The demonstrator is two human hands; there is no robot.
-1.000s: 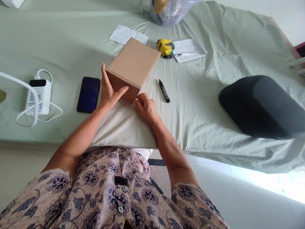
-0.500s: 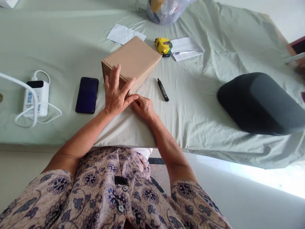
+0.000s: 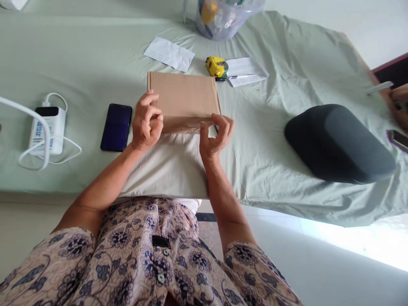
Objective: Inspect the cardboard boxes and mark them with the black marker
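Note:
A closed brown cardboard box lies flat and square to me on the pale green sheet. My left hand has its fingers curled around the box's near left corner. My right hand grips the near right corner, thumb and fingers pinching the front edge. The box's front face is partly hidden by both hands.
A dark phone lies left of the box, and a white power bank with a cable further left. Behind the box are a yellow tape measure, white papers, a pen and a clear plastic container. A dark cushion sits at right.
The box has turned from a diagonal lie to square with me. My left hand went from flat on its side to curled at the corner; my right hand moved to the near right corner, covering the black marker.

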